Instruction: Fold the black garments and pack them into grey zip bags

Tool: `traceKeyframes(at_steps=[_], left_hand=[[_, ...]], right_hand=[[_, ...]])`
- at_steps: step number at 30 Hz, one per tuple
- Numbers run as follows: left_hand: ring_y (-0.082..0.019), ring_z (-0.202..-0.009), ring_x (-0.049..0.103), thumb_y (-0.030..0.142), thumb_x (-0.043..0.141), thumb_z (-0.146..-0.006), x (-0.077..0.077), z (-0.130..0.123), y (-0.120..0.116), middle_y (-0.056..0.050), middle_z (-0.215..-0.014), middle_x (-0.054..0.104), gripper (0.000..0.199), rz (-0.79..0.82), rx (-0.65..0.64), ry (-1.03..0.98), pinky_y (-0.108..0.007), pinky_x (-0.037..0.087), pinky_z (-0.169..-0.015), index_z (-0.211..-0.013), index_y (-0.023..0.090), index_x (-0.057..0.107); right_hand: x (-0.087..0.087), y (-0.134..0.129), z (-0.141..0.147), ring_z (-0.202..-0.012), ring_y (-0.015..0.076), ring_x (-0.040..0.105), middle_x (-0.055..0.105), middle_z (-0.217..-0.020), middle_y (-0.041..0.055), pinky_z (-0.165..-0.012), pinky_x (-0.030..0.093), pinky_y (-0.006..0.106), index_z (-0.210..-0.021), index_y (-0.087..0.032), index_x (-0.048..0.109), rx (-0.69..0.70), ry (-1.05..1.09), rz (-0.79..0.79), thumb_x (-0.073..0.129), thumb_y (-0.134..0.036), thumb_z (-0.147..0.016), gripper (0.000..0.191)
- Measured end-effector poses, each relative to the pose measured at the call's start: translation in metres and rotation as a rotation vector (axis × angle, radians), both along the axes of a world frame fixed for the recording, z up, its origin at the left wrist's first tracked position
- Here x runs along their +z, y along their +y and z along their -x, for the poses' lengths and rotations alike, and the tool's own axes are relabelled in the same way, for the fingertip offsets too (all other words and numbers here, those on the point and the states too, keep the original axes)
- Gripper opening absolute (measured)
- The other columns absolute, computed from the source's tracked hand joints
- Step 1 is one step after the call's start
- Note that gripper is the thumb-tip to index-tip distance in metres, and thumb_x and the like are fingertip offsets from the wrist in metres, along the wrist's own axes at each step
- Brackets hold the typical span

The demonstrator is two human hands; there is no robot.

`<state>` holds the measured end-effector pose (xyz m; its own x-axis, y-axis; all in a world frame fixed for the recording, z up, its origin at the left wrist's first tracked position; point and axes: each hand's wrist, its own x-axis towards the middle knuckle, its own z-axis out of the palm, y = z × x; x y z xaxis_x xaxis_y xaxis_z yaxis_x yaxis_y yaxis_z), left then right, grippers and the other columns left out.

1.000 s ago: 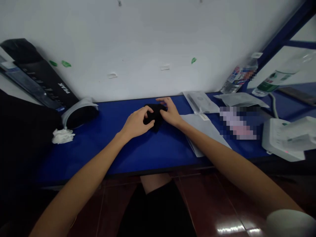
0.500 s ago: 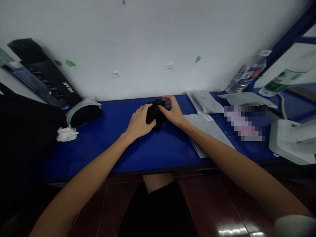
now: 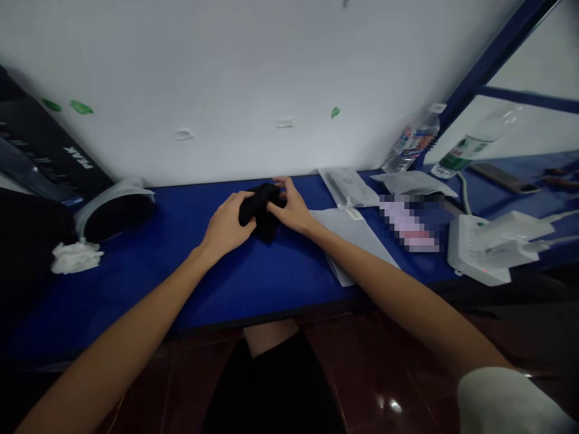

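Observation:
A bundle of black cloth is bunched up just above the blue tabletop, in the middle of the view. My left hand grips its left side, thumb below and fingers over the top. From the right, my right hand pinches the cloth between thumb and fingers. A loose part of the fabric hangs down between the two hands. Some fingertips are hidden behind the cloth.
Plastic pouches, papers, bottles and a white power strip lie to the right. On the left are a crumpled tissue, a black round item in white wrapping and a black box.
The view has swung to the right, so things appear further left. Both hands still hold the black cloth, which has a more rolled shape on top and hangs below.

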<state>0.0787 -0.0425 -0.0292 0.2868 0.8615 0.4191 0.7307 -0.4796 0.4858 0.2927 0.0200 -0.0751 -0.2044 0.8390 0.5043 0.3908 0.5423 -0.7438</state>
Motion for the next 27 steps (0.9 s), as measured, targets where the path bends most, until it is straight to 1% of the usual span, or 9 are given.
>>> traceKeyframes(at_steps=[2, 4, 6, 9, 11, 15, 19, 25, 27], left_hand=[[-0.032, -0.127, 0.07, 0.016, 0.068, -0.086, -0.0003, 0.0012, 0.0015, -0.008, -0.137, 0.072, 0.054, -0.004, 0.001, -0.009, -0.052, 0.056, -0.115, -0.139, 0.026, 0.064], [-0.032, -0.126, 0.07, 0.015, 0.068, -0.084, -0.0011, 0.0026, 0.0035, -0.008, -0.137, 0.073, 0.055, -0.006, 0.003, -0.024, -0.052, 0.056, -0.114, -0.138, 0.026, 0.064], [-0.032, -0.126, 0.071, 0.013, 0.068, -0.083, -0.0023, 0.0038, 0.0055, -0.007, -0.137, 0.073, 0.057, -0.009, -0.001, -0.037, -0.052, 0.057, -0.113, -0.138, 0.026, 0.064], [-0.032, -0.125, 0.071, 0.013, 0.068, -0.082, -0.0031, 0.0049, 0.0069, -0.007, -0.137, 0.073, 0.057, -0.014, -0.004, -0.046, -0.051, 0.057, -0.112, -0.137, 0.027, 0.065], [-0.032, -0.124, 0.071, 0.012, 0.068, -0.082, -0.0027, 0.0051, 0.0066, -0.007, -0.135, 0.074, 0.055, -0.017, 0.0, -0.039, -0.051, 0.057, -0.113, -0.136, 0.026, 0.066], [-0.031, -0.121, 0.072, 0.012, 0.068, -0.083, -0.0014, 0.0051, 0.0055, -0.007, -0.128, 0.073, 0.052, -0.011, 0.001, -0.02, -0.052, 0.056, -0.113, -0.133, 0.026, 0.068], [-0.031, -0.12, 0.071, 0.011, 0.069, -0.082, -0.0021, 0.005, 0.0062, -0.006, -0.131, 0.073, 0.053, -0.002, 0.005, -0.041, -0.052, 0.057, -0.111, -0.133, 0.027, 0.067], [-0.03, -0.119, 0.071, 0.008, 0.067, -0.082, -0.0058, 0.0039, 0.0073, -0.005, -0.126, 0.072, 0.051, -0.019, -0.002, -0.05, -0.05, 0.057, -0.111, -0.129, 0.027, 0.068], [-0.028, -0.118, 0.071, 0.006, 0.066, -0.082, -0.007, 0.0032, 0.0077, -0.005, -0.123, 0.072, 0.049, -0.037, -0.01, -0.063, -0.048, 0.057, -0.11, -0.126, 0.025, 0.069]], right_hand=[[0.0006, -0.0009, 0.0002, -0.114, 0.03, 0.07, 0.061, -0.148, 0.019, -0.106, 0.059, 0.05, -0.15, -0.02, 0.043, -0.003, 0.018, 0.019, 0.075, -0.046, -0.085, 0.076], [0.0012, -0.0019, 0.0001, -0.114, 0.0298, 0.07, 0.06, -0.15, 0.0182, -0.106, 0.058, 0.051, -0.152, -0.022, 0.042, -0.003, 0.023, 0.042, 0.077, -0.044, -0.082, 0.081], [0.0022, -0.0034, 0.0, -0.12, 0.0315, 0.069, 0.059, -0.151, 0.0175, -0.109, 0.057, 0.052, -0.154, -0.023, 0.042, 0.003, 0.002, 0.051, 0.08, -0.041, -0.079, 0.086], [0.0045, -0.0064, 0.0007, -0.134, 0.0361, 0.063, 0.058, -0.152, 0.0194, -0.116, 0.052, 0.055, -0.154, -0.021, 0.043, 0.011, -0.026, 0.024, 0.083, -0.04, -0.076, 0.09], [0.0059, -0.0081, 0.0017, -0.14, 0.0374, 0.059, 0.057, -0.153, 0.0205, -0.119, 0.05, 0.056, -0.153, -0.019, 0.043, 0.018, -0.024, 0.004, 0.082, -0.04, -0.076, 0.089], [0.0057, -0.0082, 0.0035, -0.143, 0.0368, 0.057, 0.056, -0.155, 0.0203, -0.12, 0.049, 0.055, -0.154, -0.02, 0.043, 0.039, -0.003, -0.024, 0.08, -0.042, -0.081, 0.086], [0.0021, -0.0051, 0.0026, -0.145, 0.0374, 0.055, 0.054, -0.157, 0.0203, -0.121, 0.048, 0.055, -0.156, -0.021, 0.041, 0.036, -0.004, -0.053, 0.08, -0.044, -0.082, 0.086], [-0.0017, -0.0007, 0.0007, -0.144, 0.0386, 0.053, 0.053, -0.154, 0.0199, -0.125, 0.043, 0.058, -0.153, -0.021, 0.042, 0.023, -0.111, -0.106, 0.078, -0.035, -0.079, 0.084], [-0.0028, 0.0007, 0.0009, -0.141, 0.0393, 0.053, 0.055, -0.15, 0.0197, -0.123, 0.044, 0.059, -0.151, -0.021, 0.043, 0.004, -0.108, -0.114, 0.079, -0.035, -0.077, 0.084]])
